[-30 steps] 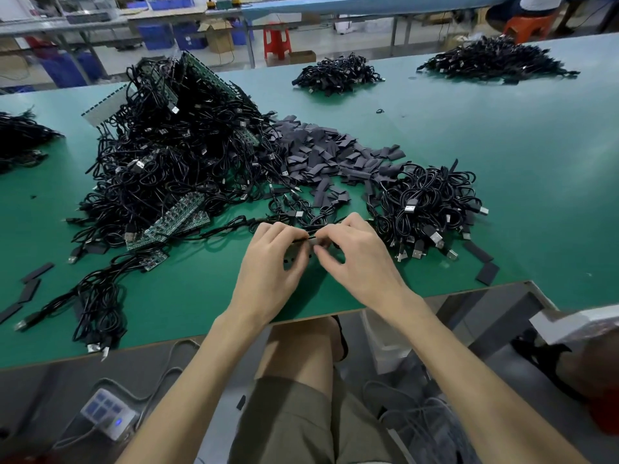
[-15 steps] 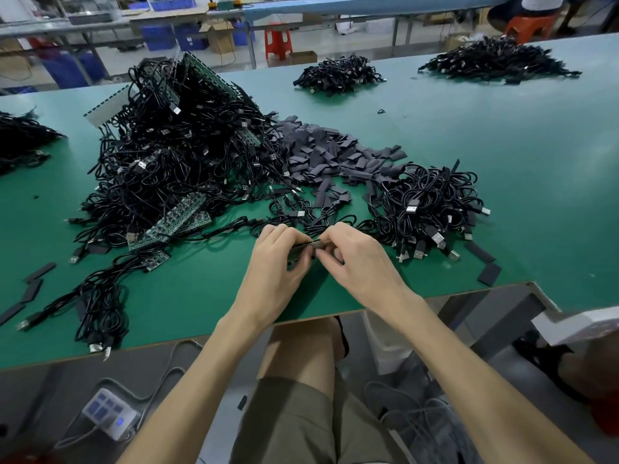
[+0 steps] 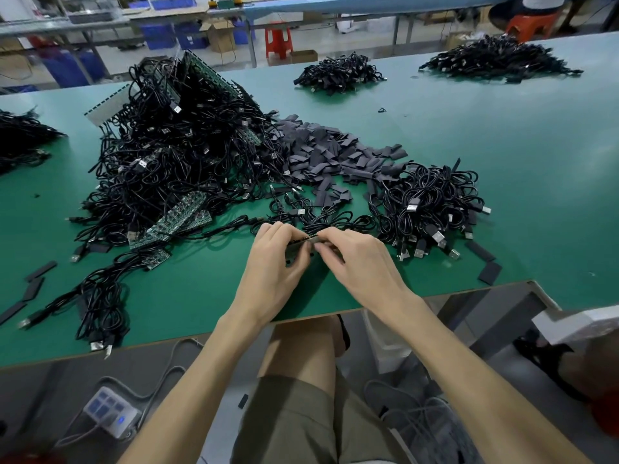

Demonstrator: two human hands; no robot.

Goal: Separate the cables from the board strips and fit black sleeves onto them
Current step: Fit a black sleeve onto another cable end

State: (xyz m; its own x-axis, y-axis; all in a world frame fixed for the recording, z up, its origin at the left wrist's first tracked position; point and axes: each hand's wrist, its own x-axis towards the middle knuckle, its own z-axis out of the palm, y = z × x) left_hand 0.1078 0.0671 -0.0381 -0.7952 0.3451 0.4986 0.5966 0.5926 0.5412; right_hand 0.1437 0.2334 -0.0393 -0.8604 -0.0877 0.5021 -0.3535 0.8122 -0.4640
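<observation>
Left: tangled black cables [image 3: 174, 155] heaped on the table [image 3: 502, 145], green board strips [image 3: 177, 219] among them. Centre, near the front edge: left hand [image 3: 278, 266] and right hand [image 3: 361, 262] both pinched one small strip [image 3: 300, 245]. Behind: flat black sleeves [image 3: 321, 155]. Right: coils [image 3: 432, 202].

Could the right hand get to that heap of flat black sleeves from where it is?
Probably, once it lets go: the right hand pinches a board strip, and the sleeves lie straight ahead with only low loose cables between.
</observation>
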